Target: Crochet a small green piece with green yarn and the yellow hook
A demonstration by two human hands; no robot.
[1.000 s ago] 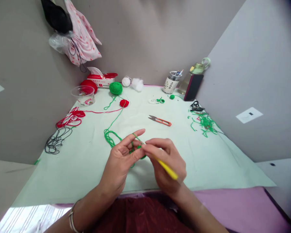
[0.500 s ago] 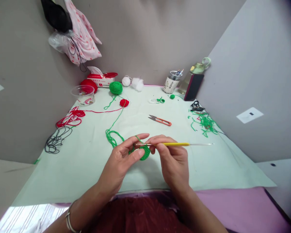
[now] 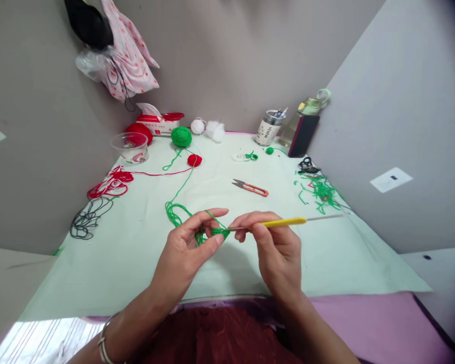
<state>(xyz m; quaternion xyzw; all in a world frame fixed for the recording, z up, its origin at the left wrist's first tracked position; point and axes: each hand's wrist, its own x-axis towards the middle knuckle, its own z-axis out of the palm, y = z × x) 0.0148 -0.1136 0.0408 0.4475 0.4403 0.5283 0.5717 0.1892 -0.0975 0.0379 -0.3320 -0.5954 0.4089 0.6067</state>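
Between thumb and fingers, my left hand [image 3: 187, 245] pinches a small green crochet piece [image 3: 222, 233], with green yarn running over its index finger. My right hand [image 3: 276, 247] grips a crochet hook by its yellow handle [image 3: 284, 222]; the metal tip meets the right edge of the green piece. Loose green yarn [image 3: 178, 213] lies beside my left hand and leads back toward a green yarn ball [image 3: 181, 137]. Orange-handled snips [image 3: 250, 187] rest on the table beyond my hands.
At the back stand a tissue box [image 3: 158, 125], a clear tub [image 3: 133, 151], a pen holder [image 3: 269, 128], a bottle and a phone [image 3: 304, 136]. Red yarn [image 3: 111, 183] and black cord [image 3: 89, 218] lie left; green scraps [image 3: 323, 192] lie right.
My right hand has shifted slightly right, and the hook now slants with its tip at the piece's edge. The green piece has tilted and shows less of its face. My left hand moved slightly left.
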